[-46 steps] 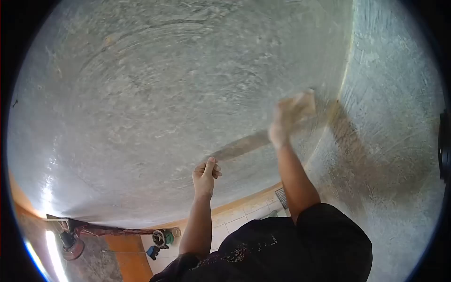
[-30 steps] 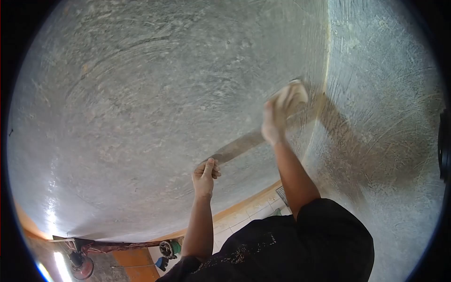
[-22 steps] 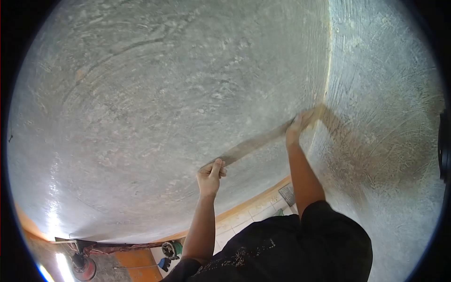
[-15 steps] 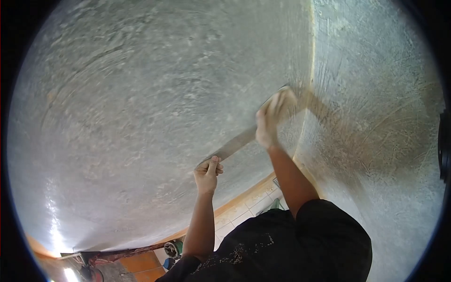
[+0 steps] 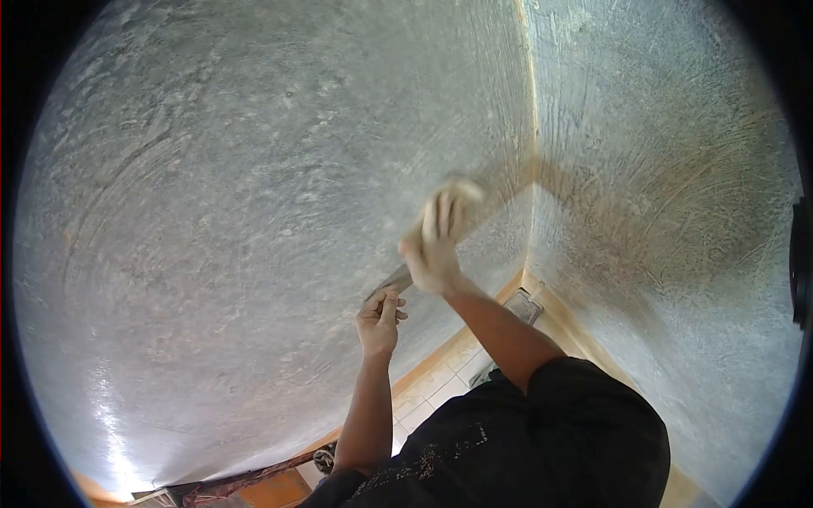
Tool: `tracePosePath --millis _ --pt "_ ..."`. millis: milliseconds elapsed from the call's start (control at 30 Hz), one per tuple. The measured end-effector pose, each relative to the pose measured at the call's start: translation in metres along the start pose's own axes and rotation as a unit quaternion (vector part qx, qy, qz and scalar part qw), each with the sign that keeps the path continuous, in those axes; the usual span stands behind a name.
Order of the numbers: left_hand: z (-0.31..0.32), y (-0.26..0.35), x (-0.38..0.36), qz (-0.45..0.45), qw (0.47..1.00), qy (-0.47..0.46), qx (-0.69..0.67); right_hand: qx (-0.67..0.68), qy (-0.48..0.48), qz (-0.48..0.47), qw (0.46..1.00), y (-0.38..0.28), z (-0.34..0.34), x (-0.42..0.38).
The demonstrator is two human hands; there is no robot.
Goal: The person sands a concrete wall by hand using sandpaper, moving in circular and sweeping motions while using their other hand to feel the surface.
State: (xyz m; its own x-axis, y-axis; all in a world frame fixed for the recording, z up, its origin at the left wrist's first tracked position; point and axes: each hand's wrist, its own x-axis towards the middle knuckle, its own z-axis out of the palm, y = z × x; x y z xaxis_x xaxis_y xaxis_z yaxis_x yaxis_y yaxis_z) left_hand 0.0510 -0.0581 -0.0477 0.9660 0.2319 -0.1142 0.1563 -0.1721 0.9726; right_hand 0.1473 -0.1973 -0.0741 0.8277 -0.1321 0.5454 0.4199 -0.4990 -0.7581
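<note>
My right hand (image 5: 436,245) lies against the grey plastered wall (image 5: 279,152), its fingers pointing up and smeared by motion. At its fingertips shows a pale, blurred edge of something flat; what it is I cannot tell. Lower left of it, my left hand (image 5: 381,317) is close to the same wall, thumb pressed to curled fingers. A dark, straight-edged band (image 5: 396,278) runs from the left fingertips up to the right hand. Whatever the left fingers pinch is hidden in them.
A second plastered wall (image 5: 660,127) meets the first at a pale corner line (image 5: 532,102) on the right. A brown shadow falls across that corner. White floor tiles (image 5: 445,389) and a small floor grate (image 5: 521,306) show below. Orange tiles (image 5: 271,491) lie at lower left.
My right hand has moved down and left, closer to my left hand, shortening the visible band between them. My left hand has barely moved. The view has shifted, revealing the floor grate.
</note>
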Motion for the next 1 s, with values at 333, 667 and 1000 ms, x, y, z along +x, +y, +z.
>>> tracePosePath --millis 333,667,1000 --pt "-0.041 -0.006 -0.02 0.02 0.997 0.07 -0.041 0.089 0.142 0.099 0.981 -0.029 -0.037 0.07" --pt "-0.091 -0.036 -0.061 0.006 0.984 0.155 -0.09 -0.235 -0.047 -0.222 0.945 0.049 0.024 -0.045" --pt "-0.109 -0.05 -0.098 -0.017 0.971 0.184 -0.152 -0.201 -0.074 -0.43 0.877 -0.125 0.056 -0.027"
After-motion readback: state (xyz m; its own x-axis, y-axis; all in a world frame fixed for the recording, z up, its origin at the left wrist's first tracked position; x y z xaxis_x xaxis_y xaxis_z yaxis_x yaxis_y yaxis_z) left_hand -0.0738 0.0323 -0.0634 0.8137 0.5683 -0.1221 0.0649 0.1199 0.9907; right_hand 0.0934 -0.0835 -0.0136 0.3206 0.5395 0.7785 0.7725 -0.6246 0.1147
